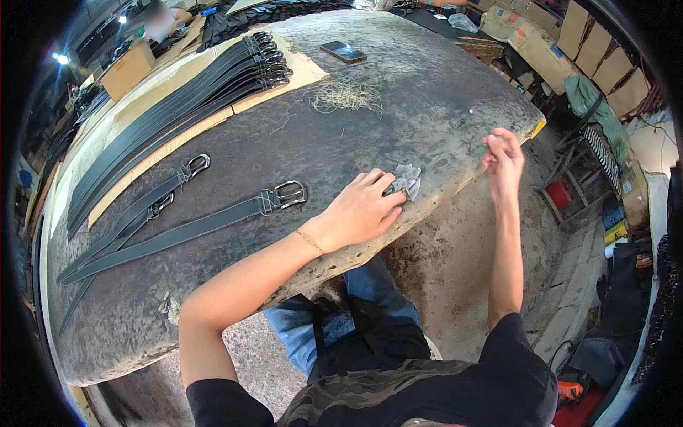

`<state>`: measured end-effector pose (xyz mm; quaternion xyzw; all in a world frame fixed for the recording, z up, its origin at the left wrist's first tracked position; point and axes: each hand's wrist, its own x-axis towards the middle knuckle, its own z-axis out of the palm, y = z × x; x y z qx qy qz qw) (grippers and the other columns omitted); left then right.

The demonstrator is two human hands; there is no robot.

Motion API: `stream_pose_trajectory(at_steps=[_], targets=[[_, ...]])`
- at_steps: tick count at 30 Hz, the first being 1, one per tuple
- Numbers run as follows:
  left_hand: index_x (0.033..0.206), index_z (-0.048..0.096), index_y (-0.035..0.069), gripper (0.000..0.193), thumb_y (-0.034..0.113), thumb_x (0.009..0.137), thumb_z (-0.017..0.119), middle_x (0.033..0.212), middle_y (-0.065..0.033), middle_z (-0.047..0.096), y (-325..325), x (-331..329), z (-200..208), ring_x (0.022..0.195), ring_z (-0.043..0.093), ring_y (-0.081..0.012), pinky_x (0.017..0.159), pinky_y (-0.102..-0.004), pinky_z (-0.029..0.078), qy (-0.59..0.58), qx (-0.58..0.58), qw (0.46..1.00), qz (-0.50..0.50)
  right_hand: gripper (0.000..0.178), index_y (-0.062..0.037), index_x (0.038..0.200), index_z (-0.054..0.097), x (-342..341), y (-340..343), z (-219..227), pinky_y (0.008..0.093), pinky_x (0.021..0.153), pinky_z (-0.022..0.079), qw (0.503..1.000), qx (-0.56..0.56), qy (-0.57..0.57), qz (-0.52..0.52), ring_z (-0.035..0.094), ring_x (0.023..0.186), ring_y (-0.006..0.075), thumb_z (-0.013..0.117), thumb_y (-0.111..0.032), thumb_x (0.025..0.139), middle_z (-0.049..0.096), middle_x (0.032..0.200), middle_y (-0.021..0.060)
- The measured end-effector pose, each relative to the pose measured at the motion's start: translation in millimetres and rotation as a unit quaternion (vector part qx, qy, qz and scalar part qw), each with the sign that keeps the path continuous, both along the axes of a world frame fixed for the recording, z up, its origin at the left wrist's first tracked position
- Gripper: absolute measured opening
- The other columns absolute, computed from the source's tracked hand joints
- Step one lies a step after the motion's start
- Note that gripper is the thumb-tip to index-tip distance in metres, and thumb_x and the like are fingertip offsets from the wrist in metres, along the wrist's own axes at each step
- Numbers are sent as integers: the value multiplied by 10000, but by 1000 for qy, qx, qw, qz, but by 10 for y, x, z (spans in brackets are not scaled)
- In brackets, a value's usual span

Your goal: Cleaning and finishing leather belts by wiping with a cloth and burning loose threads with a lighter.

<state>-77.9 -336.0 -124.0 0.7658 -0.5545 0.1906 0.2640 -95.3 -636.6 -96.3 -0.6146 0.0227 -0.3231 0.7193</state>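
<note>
Glossy metal buckle, smooth leather-like belt, rough matt tabletop

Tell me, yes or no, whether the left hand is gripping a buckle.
No, the left hand is at the grey scraps, apart from the nearest buckle.

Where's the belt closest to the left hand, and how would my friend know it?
Start at the big dark table and find the packed row of black belts on its left. Nearer the person lie some loose belts; the belt you want points its silver buckle toward the left hand. Of those loose ones, its buckle is farthest right.
</note>
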Motion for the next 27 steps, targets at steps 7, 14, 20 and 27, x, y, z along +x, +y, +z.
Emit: stream_pose_trajectory(at_steps=[7,14,20,27], targets=[[964,609,62,187,158,807,643,955,-126,518,-33,-37,4,979,530,-302,813,-403,470,-20,10,1000,4,144,-81,1050,589,390,438,-197,257,649,458,929,237,-14,285,523,738,119,584,-66,907,605,884,47],[964,607,68,189,153,800,651,976,-126,524,-30,-10,7,996,531,-308,823,-409,464,3,-3,1000,-9,141,-108,1033,635,487,657,-354,252,651,442,843,305,-56,439,463,771,134,605,-70,901,570,898,52],[964,609,60,204,144,787,666,1005,-137,526,-32,12,31,1011,530,-317,829,-420,455,25,11,1000,-2,101,-90,1004,610,416,711,-346,232,606,395,893,209,-9,398,439,754,120,606,-76,904,536,863,36],[956,614,51,224,140,765,690,1011,-149,519,-60,20,72,1008,531,-319,830,-421,456,48,24,999,-5,83,-72,975,611,387,722,-342,233,572,379,905,188,-28,381,443,736,118,614,-67,892,557,843,48]])
